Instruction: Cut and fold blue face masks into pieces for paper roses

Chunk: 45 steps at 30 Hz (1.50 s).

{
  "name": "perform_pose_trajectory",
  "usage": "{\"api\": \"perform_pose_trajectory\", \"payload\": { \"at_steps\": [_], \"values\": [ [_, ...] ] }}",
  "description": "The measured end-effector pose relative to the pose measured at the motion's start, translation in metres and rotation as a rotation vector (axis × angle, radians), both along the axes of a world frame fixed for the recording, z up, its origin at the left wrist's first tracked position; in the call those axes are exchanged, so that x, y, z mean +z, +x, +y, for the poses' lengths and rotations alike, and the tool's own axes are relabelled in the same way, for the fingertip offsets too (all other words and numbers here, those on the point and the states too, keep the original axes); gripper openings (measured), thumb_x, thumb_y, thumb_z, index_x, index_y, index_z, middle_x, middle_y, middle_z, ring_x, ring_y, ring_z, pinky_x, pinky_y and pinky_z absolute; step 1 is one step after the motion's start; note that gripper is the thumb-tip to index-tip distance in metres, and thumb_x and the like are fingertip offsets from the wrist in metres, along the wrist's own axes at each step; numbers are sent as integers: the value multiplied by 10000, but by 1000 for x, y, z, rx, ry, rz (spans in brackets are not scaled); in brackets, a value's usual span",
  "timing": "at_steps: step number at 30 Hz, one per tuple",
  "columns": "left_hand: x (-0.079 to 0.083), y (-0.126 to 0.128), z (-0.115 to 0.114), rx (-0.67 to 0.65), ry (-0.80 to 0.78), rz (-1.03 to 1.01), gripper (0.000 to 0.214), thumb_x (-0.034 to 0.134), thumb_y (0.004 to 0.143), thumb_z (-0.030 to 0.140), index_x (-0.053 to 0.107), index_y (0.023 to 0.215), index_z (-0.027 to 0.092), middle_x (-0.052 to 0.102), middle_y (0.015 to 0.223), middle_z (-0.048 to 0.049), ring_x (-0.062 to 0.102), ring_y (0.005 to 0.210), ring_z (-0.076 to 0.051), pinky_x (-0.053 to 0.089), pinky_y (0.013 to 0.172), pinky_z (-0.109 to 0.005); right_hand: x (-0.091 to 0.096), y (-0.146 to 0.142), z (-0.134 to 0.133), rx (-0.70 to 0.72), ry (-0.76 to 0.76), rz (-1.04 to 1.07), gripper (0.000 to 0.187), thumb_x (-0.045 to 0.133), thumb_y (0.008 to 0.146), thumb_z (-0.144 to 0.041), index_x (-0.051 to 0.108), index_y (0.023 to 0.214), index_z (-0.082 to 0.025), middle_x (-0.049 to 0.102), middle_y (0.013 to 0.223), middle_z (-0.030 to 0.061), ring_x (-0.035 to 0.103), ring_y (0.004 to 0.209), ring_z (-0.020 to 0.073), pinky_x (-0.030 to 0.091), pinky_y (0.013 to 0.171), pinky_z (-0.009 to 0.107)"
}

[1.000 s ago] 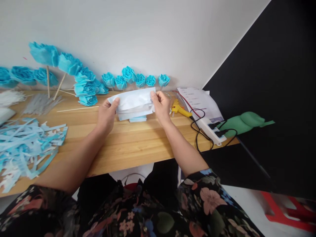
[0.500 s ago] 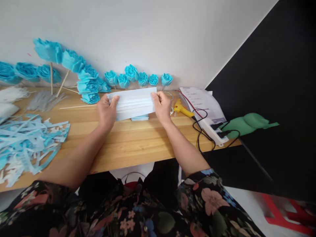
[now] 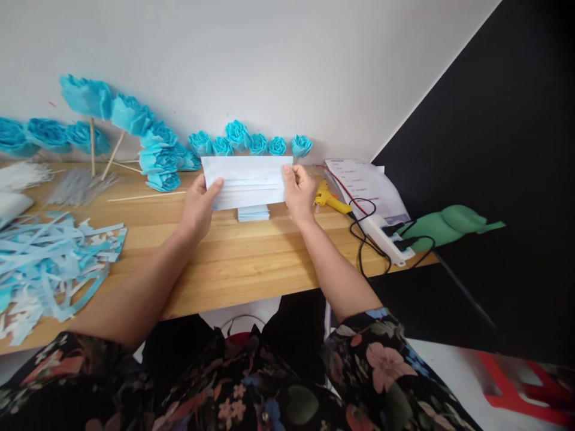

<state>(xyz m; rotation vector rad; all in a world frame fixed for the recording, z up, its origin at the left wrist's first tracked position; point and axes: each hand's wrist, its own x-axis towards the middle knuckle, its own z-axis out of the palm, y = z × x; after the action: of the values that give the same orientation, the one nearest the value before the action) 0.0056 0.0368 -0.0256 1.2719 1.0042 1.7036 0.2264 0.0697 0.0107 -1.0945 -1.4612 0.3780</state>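
A pale blue-white pleated face mask (image 3: 251,182), with no ear loops visible, is stretched flat between my two hands above the table. My left hand (image 3: 200,200) pinches its left end, thumb on the near face. At the right end my right hand (image 3: 300,190) grips it between thumb and curled fingers. Below the mask, a small stack of folded light blue pieces (image 3: 253,213) lies on the wooden table (image 3: 251,263), its back part hidden by the mask. Behind it, several blue fabric roses (image 3: 238,135) lean against the wall.
Larger blue flowers on sticks (image 3: 132,114) stand at left. A heap of cut blue and white strips (image 3: 58,263) covers the left side. On the right lie a yellow glue gun (image 3: 331,197), a white power strip (image 3: 386,239) with black cords, printed sheets (image 3: 366,185) and a green object (image 3: 449,226).
The mask has shifted slightly right and turned from tilted to nearly level. My left hand has moved a little right and its fingers have loosened from a fist-like grip.
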Motion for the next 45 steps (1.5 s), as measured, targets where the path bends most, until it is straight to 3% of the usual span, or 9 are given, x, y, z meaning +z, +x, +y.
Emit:
{"api": "perform_pose_trajectory", "payload": {
  "at_steps": [3,6,14,23,33,38,41,43,45],
  "values": [
    [4,0,-3,34,-75,-43,441,837,725,438,641,1029,186,775,1021,-92,736,963,-263,587,871,-391,1,1,1,9,-31,30,469,521,949,-607,458,698,-215,360,629,-51,369,635,107,322,618,258],
    [9,1,-4,100,-94,-43,388,836,709,392,637,977,195,775,979,-87,743,954,-266,596,819,-372,2,0,0,13,-59,44,460,538,942,-602,468,705,-215,368,635,-48,373,647,110,331,627,257],
    [12,3,-5,113,-64,-56,474,831,711,373,620,1102,206,761,1033,-95,721,1077,-286,587,851,-369,2,1,-1,8,-60,38,491,517,924,-653,474,713,-212,334,648,-48,362,647,106,311,605,251],
    [10,-2,-3,33,-118,-114,557,780,709,246,592,1233,268,652,778,-2,689,771,-199,539,626,-272,2,6,5,-20,-48,107,512,524,925,-662,438,679,-222,304,626,-53,331,626,107,295,582,254],
    [9,-3,-1,160,-136,-146,345,741,726,265,660,1056,213,643,747,15,563,607,-125,449,550,-263,0,3,4,-17,-39,86,550,512,899,-715,446,674,-218,298,623,-55,314,621,104,284,582,251],
    [18,-5,-4,280,-117,-187,191,694,864,314,603,989,200,587,637,66,505,547,-85,386,543,-252,3,3,2,-60,1,78,559,471,913,-729,431,679,-223,304,641,-46,336,635,111,307,592,251],
    [24,-1,-9,178,-104,-156,345,614,928,528,617,860,190,564,571,32,510,517,-107,371,507,-268,6,2,-2,-74,24,104,536,485,923,-704,454,692,-221,332,647,-42,362,643,115,329,607,251],
    [28,5,-14,-16,-162,-134,514,566,904,674,665,910,170,653,632,-37,609,583,-157,441,535,-284,8,1,-8,-54,41,93,508,497,932,-680,505,720,-218,381,647,-39,401,649,121,358,630,258],
    [32,11,-20,-238,-249,-150,666,533,859,779,677,1080,167,754,837,-117,719,773,-233,538,638,-320,8,-3,-15,20,74,42,474,518,940,-649,573,752,-217,475,658,-27,471,665,134,407,673,277]
  ]
}}
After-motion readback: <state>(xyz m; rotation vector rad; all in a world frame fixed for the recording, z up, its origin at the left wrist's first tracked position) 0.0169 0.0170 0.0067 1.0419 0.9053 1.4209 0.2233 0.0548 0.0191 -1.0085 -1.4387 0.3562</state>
